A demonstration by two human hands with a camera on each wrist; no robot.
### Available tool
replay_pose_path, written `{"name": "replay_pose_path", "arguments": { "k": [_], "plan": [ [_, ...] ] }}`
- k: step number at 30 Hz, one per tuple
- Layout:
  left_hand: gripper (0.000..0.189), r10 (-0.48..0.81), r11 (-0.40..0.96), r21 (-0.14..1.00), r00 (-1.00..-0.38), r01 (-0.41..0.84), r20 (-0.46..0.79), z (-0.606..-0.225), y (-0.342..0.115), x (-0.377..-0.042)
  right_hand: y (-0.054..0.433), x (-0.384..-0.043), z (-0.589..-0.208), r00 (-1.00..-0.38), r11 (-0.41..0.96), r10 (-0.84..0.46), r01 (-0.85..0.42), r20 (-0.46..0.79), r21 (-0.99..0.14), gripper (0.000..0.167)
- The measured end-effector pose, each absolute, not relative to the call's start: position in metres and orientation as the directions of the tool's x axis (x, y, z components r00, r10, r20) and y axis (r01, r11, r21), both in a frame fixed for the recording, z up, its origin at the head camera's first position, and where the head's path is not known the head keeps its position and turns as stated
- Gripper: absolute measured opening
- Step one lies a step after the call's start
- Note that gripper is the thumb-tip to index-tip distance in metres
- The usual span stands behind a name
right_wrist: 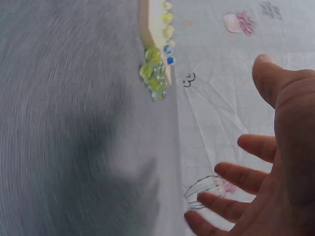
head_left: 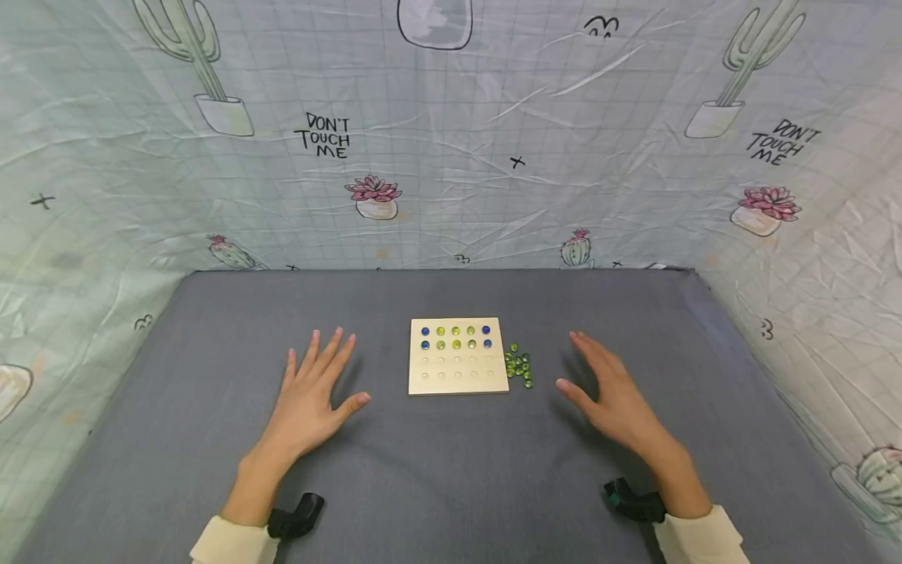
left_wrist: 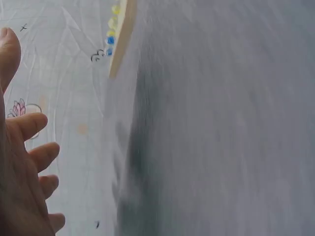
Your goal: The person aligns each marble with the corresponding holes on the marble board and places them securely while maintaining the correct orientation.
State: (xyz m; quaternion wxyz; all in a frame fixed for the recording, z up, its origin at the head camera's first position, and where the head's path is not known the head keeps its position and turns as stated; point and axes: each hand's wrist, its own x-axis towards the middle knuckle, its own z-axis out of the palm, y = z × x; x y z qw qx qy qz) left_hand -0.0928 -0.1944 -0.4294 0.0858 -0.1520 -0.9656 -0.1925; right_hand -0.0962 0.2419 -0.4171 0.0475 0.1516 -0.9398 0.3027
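Hovering lower left and lower right, the left hand (head_left: 307, 407) and right hand (head_left: 620, 405) are spread, holding nothing; loose marbles (head_left: 517, 361) lie beside the central board (head_left: 449, 385), presumably for easy reach.

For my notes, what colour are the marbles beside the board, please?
The loose marbles are yellowish green, clearest in the head view.
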Motion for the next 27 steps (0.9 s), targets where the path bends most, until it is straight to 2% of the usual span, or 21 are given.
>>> {"name": "replay_pose_path", "arguments": {
  "k": [6,11,15,19,27],
  "plan": [
    [0.083,0.261,0.806,0.476,-0.933,0.351,0.247,-0.436,-0.176,-0.106,0.232,-0.106,-0.432,-0.954,0.640,-0.198,-0.300,0.225,-0.707,0.057],
    [0.077,0.260,0.706,0.592,-0.920,0.388,0.293,-0.449,-0.167,-0.116,0.224,-0.114,-0.446,-0.973,0.549,-0.156,-0.230,0.172,-0.804,0.038],
    [0.072,0.237,0.653,0.644,-0.915,0.399,0.327,-0.461,-0.163,-0.119,0.215,-0.114,-0.445,-0.975,0.495,-0.161,-0.216,0.155,-0.842,0.028],
    [0.069,0.243,0.652,0.636,-0.908,0.414,0.342,-0.469,-0.158,-0.119,0.209,-0.108,-0.436,-0.969,0.472,-0.165,-0.239,0.182,-0.848,0.023],
    [0.067,0.313,0.745,0.494,-0.890,0.447,0.332,-0.477,-0.150,-0.119,0.206,-0.106,-0.436,-0.956,0.482,-0.204,-0.284,0.209,-0.829,0.018]
  ]
}}
